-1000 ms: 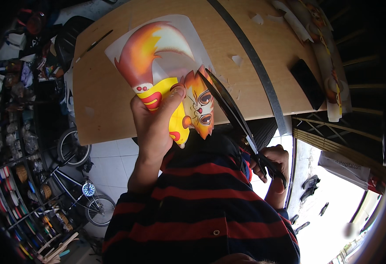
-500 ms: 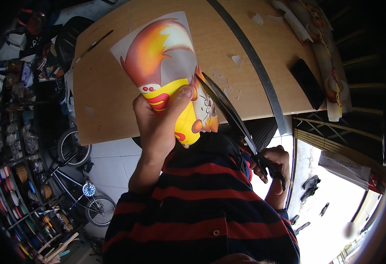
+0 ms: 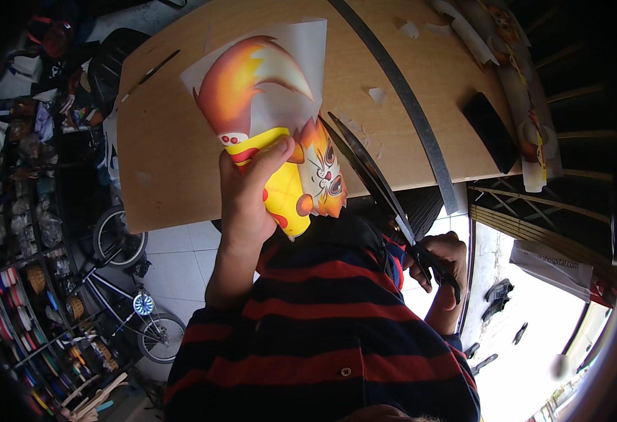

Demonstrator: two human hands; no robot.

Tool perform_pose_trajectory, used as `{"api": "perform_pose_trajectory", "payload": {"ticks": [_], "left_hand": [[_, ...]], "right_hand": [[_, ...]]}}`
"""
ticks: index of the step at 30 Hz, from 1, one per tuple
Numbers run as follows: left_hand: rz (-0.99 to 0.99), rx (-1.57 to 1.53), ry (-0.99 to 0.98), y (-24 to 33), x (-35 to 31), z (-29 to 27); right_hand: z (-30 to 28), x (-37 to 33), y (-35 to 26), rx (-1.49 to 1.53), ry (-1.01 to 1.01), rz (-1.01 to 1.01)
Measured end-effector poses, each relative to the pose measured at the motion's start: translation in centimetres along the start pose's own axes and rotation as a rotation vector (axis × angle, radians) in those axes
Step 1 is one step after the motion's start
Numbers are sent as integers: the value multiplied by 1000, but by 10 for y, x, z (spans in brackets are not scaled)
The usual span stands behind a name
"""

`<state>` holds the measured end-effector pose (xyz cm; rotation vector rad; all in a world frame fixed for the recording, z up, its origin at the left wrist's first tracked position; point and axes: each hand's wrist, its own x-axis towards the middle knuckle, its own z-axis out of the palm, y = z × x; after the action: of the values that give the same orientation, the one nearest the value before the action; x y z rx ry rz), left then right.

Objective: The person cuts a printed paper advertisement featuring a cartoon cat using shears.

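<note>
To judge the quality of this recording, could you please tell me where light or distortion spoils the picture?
Head view throughout: the ground at lower right is washed out nearly white; the long dark strip seems bowed by the lens; corners fall black; the printed sheet looks clear.

The left forearm (image 3: 228, 278) slants up left of centre in the frame, its wrist (image 3: 241, 243) nearly straight, to the left hand (image 3: 246, 199), set in a pinching grip with the thumb (image 3: 274, 156) angled toward the upper right. Lower and right of centre, the right hand (image 3: 443, 254) is curled, fingers (image 3: 421, 278) bent, above its forearm (image 3: 445, 316).
</note>
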<state>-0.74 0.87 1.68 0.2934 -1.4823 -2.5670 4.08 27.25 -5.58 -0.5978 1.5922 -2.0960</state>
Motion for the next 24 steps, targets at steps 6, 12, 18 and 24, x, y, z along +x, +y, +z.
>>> {"api": "perform_pose_trajectory", "payload": {"ticks": [6, 12, 18, 24], "left_hand": [[10, 145, 26, -1, -1, 4], [43, 209, -90, 1, -2, 9], [45, 184, -26, 1, -1, 17], [10, 320, 12, 2, -4, 14]], "right_hand": [[-2, 4, 0, 23, -28, -77], [-5, -2, 3, -87, -20, 19], [-5, -1, 6, -56, -18, 9], [-5, 0, 6, -65, 2, -22]]}}
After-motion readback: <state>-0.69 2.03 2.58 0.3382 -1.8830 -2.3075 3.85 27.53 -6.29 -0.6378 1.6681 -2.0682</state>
